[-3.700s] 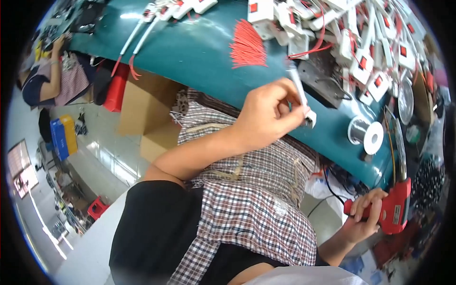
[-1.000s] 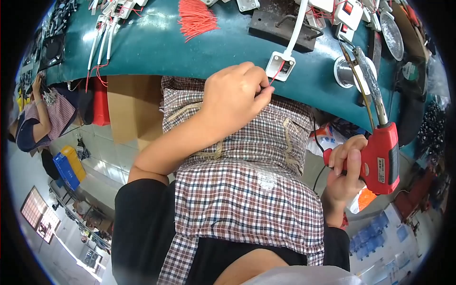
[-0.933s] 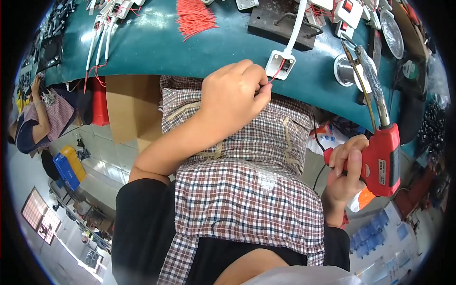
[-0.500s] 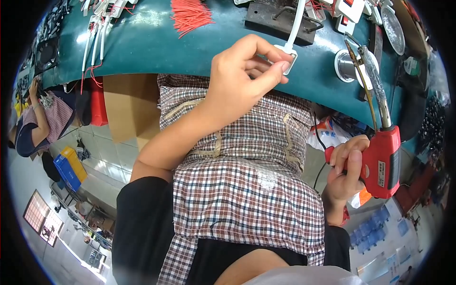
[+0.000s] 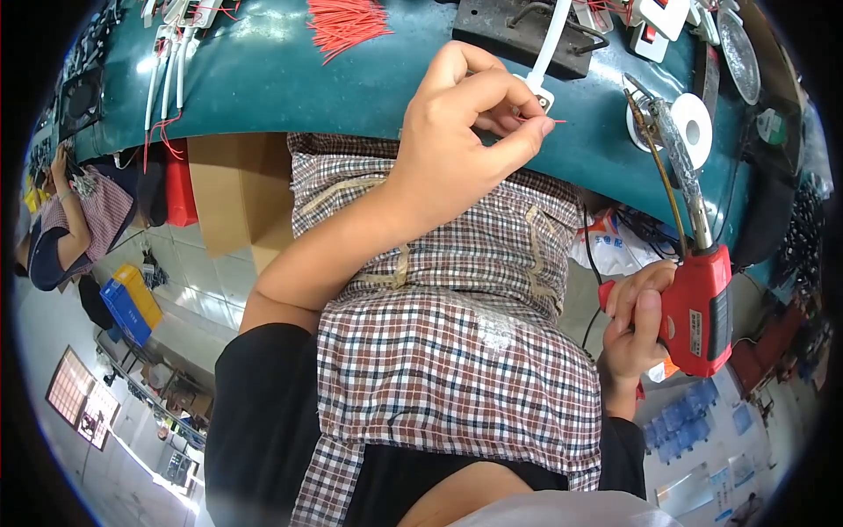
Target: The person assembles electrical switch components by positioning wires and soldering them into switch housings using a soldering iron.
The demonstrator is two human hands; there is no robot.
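My left hand (image 5: 470,132) pinches a thin red wire (image 5: 558,122), whose end sticks out past the fingertips. Partly behind those fingers lies a small white housing (image 5: 546,99) with a white cable (image 5: 551,46) running up from it. My right hand (image 5: 637,318) is wrapped round a red soldering gun (image 5: 696,316) at the right, below the table edge. The gun's metal tube points up, its tip beside a solder spool (image 5: 692,130). A bundle of red wires (image 5: 345,25) lies further back on the green table (image 5: 263,97).
A dark metal block (image 5: 500,33) with handles stands behind the housing. White switch parts (image 5: 650,39) lie at the back right, more white cables (image 5: 180,79) at the left. A cardboard box (image 5: 219,189) stands under the table edge. A co-worker (image 5: 83,220) sits at the far left.
Since half a second ago, my left hand has shifted slightly right over the housing, and a red wire end now shows past its fingertips. The soldering gun has moved slightly down and left in view.
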